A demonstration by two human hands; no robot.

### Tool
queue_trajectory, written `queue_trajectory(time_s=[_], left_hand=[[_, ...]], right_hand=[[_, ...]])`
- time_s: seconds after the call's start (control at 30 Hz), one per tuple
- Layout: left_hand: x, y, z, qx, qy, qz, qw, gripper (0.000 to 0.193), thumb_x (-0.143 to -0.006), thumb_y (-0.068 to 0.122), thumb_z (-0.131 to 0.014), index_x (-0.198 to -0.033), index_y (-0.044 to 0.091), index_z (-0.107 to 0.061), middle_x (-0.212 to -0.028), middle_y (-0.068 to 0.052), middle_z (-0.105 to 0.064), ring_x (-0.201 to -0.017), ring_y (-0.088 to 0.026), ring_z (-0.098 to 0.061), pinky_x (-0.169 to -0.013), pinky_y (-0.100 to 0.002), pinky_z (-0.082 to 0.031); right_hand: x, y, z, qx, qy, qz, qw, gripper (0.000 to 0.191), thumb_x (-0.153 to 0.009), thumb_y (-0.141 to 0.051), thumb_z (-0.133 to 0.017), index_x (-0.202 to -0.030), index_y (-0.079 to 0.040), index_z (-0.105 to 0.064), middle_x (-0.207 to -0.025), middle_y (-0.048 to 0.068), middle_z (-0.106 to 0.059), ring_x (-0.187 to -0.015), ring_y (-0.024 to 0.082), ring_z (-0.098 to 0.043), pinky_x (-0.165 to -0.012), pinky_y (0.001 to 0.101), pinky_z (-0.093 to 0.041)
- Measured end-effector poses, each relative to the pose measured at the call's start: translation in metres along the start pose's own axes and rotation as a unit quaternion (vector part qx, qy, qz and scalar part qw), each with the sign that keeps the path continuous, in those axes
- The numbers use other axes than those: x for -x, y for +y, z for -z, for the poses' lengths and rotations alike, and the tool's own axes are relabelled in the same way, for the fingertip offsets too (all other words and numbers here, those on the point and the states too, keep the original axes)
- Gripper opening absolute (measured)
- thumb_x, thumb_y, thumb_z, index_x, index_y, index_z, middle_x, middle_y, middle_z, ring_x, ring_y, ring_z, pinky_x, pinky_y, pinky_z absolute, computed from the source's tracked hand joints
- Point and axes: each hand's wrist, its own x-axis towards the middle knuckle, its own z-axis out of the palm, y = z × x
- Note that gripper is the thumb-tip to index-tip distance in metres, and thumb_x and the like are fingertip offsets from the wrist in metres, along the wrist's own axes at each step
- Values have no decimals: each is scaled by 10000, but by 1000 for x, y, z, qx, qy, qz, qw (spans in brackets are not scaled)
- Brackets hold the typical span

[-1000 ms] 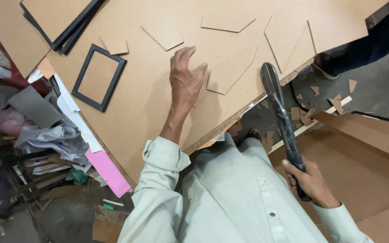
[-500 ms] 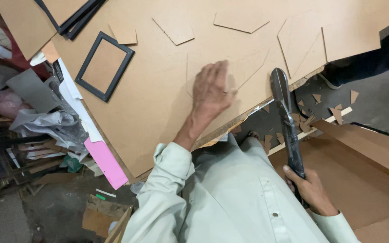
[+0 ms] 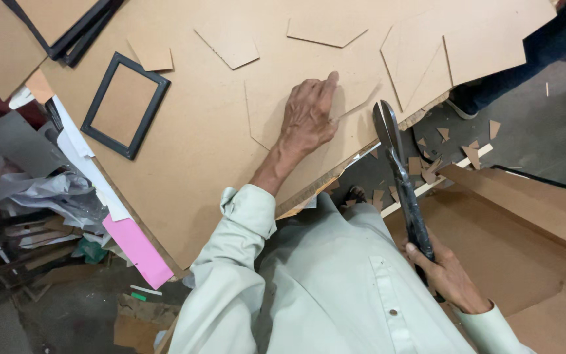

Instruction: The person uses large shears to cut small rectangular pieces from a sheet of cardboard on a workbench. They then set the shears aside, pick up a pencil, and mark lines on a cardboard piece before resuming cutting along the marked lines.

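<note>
- Head view, our left hand [image 3: 309,118]: we press it flat, fingers spread a little, on a cut piece of brown board [image 3: 296,98] that lies on the big board sheet [image 3: 191,151]; it grips nothing.
- Our right hand [image 3: 443,272] is wrapped tight around the handles of the long dark metal shears [image 3: 401,174], low at the right, beside our pale green shirt [image 3: 329,288].
- We see the shears' blades pointing up toward the sheet's ragged cut edge, just right of the left hand, not touching it; whether the blades are parted we cannot tell.
- Around the left hand we find other cut board shapes: a pentagon piece [image 3: 229,44] above left, a flat wide piece [image 3: 325,31] above, and large angled pieces [image 3: 466,42] at the upper right.
- We see a black picture frame [image 3: 126,105] lying on the sheet, well left of the hand, with a small square offcut [image 3: 150,52] above it.
- Small triangular scraps [image 3: 430,167] litter the grey floor beyond the shears.
- We notice another person's dark trouser leg and shoe [image 3: 466,105] at the upper right, beside the sheet's edge.
- A pink sheet [image 3: 137,250] pokes out from under the board's lower left edge, next to crumpled grey-white paper [image 3: 47,193].
</note>
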Motion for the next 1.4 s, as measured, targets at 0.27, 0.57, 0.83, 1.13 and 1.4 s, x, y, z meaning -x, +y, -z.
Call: queue_trajectory(time_s=[0.27, 0.57, 0.83, 1.13, 1.4], left_hand=[[-3, 3, -5, 46, 13, -8, 999, 859, -726, 203, -819, -1453, -33, -427, -1223, -205, -633, -1188, -351, -593, -1087, -479, -445], [-4, 11, -8, 44, 2, -5, 999, 860, -718, 188, -842, -1449, -4, -431, -1220, -156, -650, -1198, -332, -594, -1111, -482, -429], [-4, 15, -7, 51, -9, 1, 999, 850, -709, 206, -868, -1428, 11, -458, -1208, -177, -646, -1186, -335, -596, -1108, -478, -434], [-3, 11, -11, 54, 5, -5, 999, 821, -701, 197, -871, -1391, 0, -472, -1173, -159, -662, -1155, -324, -617, -1099, -484, -464], [1, 10, -4, 61, 30, -10, 998, 813, -702, 164, -854, -1394, 5, -459, -1200, -173, -653, -1137, -336, -634, -999, -439, -542]], right_hand=[[-10, -5, 13, 5, -33, -58, 998, 652, -921, -461, -634, -1507, -195, -534, -1219, 86, -709, -1056, 297, -695, -868, 469, -555], [-19, -33, 16, 14, -30, -14, 999, 719, -881, -501, -609, -1529, -237, -447, -1147, 81, -709, -1080, 238, -653, -959, 421, -507], [-23, -34, 14, 34, -17, 2, 999, 795, -882, -510, -586, -1593, -241, -353, -1311, 153, -646, -1268, 313, -580, -1053, 455, -453], [-38, -28, 5, -1, -11, 36, 999, 754, -902, -457, -557, -1563, -155, -357, -1130, 151, -660, -929, 284, -686, -883, 426, -521], [-44, -23, -7, -61, 8, 16, 998, 353, -965, -308, -599, -1178, -28, -562, -615, 62, -474, -517, 173, -474, -483, 360, -423]])
